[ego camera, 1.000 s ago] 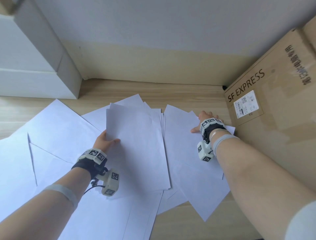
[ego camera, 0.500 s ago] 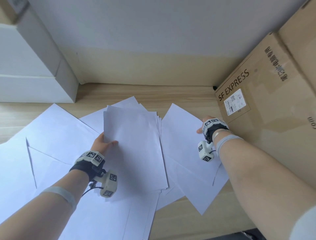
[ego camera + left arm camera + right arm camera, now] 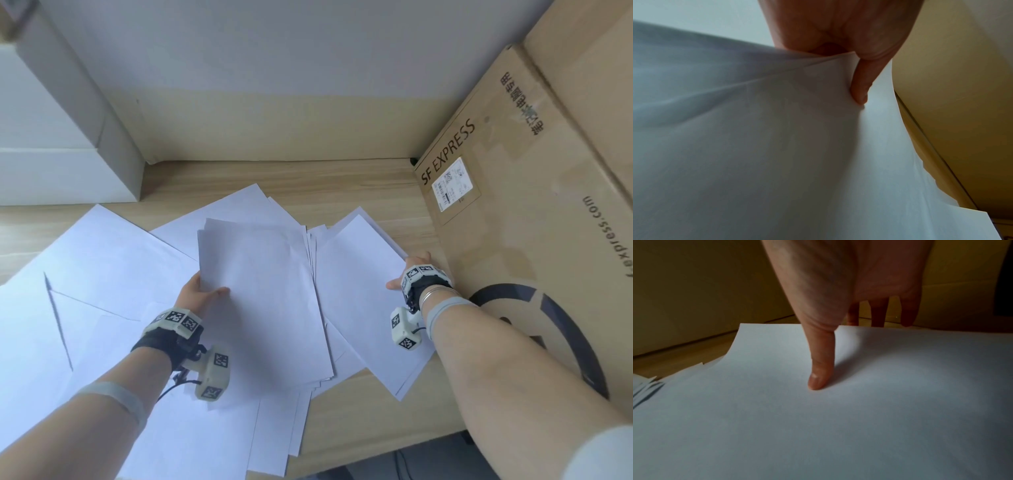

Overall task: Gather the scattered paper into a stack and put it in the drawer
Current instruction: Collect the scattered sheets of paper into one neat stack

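Paper [image 3: 263,301]: white sheets, fanned loosely over wooden desktop [image 3: 359,435], partly overlapping, some hanging past near edge. Middle bundle of several sheets pinched at its left edge by left hand [image 3: 197,296], thumb on top, remaining fingers underneath and hidden; same grip seen from left wrist, thumb [image 3: 861,87] pressed into sheet, paper bowed around it. Separate sheet [image 3: 363,294] to the right, lying at an angle, its left part tucked under the bundle's edge. Right hand [image 3: 411,274] at that sheet's far right edge, just beside cardboard box [image 3: 534,240] printed SF EXPRESS. From right wrist: thumb [image 3: 821,366] straight, tip down on top of sheet; other fingers [image 3: 878,313] extended past the far edge, tips dropping behind it, so whether curled under the paper cannot be told. More sheets spread flat to the left, one with a raised crease. White box [image 3: 68,137] at far left against the wall. No drawer visible.
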Available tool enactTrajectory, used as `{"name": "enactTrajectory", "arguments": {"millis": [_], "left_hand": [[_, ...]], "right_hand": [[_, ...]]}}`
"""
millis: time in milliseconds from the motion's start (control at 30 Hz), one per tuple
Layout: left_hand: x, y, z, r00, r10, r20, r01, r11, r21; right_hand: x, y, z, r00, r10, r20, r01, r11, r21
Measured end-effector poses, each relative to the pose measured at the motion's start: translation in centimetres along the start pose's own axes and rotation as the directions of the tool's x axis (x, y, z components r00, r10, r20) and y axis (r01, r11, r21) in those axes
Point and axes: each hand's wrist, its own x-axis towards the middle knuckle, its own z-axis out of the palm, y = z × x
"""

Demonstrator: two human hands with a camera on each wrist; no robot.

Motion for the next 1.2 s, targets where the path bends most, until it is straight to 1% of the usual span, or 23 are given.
{"name": "enactTrajectory", "arguments": {"millis": [267, 333, 433, 533, 633, 700, 767, 900, 1000, 1200], "left_hand": [[-0.3, -0.8, 0.0, 1.0, -0.009, -0.006, 0.009, 1.0, 0.005], [-0.2, -0.9, -0.1, 1.0, -0.009, 0.005, 0.009, 1.0, 0.006], [-0.2, -0.9, 0.0, 1.0, -0.002, 0.001, 0.002, 1.0, 0.015], [-0.2, -0.9, 0.1, 1.0, 0.011, -0.006, -0.011, 1.0, 0.001], [-0.1, -0.8, 0.1, 1.0, 0.013, 0.006, -0.013, 1.0, -0.004], [0.0, -0.8, 0.1, 1.0, 0.011, 0.003, -0.011, 1.0, -0.001], [0.1, -0.9, 0.2, 1.0, 0.012, 0.002, -0.012, 1.0, 0.005], [0.3, -1.2, 0.2, 1.0, 0.002, 0.005, -0.002, 1.0, -0.003], [0.5, -1.4, 0.2, 1.0, 0.0, -0.003, 0.0, 1.0, -0.009], [0.8, -1.6, 0.2, 1.0, -0.001, 0.004, 0.001, 1.0, -0.016]], "right_hand": [[2.0, 1.0, 0.6, 1.0, -0.015, 0.004, 0.015, 0.991, 0.131], [2.2, 1.1, 0.6, 1.0, 0.0, 0.008, -0.002, 0.986, 0.169], [2.3, 1.5, 0.8, 0.996, -0.057, -0.062, 0.069, 0.973, 0.22], [2.2, 2.1, 1.1, 0.991, -0.067, -0.115, 0.094, 0.963, 0.252], [2.1, 2.0, 1.0, 0.995, -0.044, -0.092, 0.07, 0.954, 0.29], [1.9, 1.9, 1.0, 0.997, -0.038, -0.071, 0.055, 0.965, 0.256], [2.1, 1.9, 1.1, 0.995, -0.081, -0.064, 0.092, 0.976, 0.196], [1.8, 1.5, 1.5, 0.988, -0.145, -0.043, 0.15, 0.98, 0.133], [1.6, 1.5, 1.8, 0.985, -0.154, -0.08, 0.164, 0.977, 0.136], [1.0, 1.1, 1.5, 0.986, -0.163, -0.044, 0.167, 0.979, 0.121]]}}
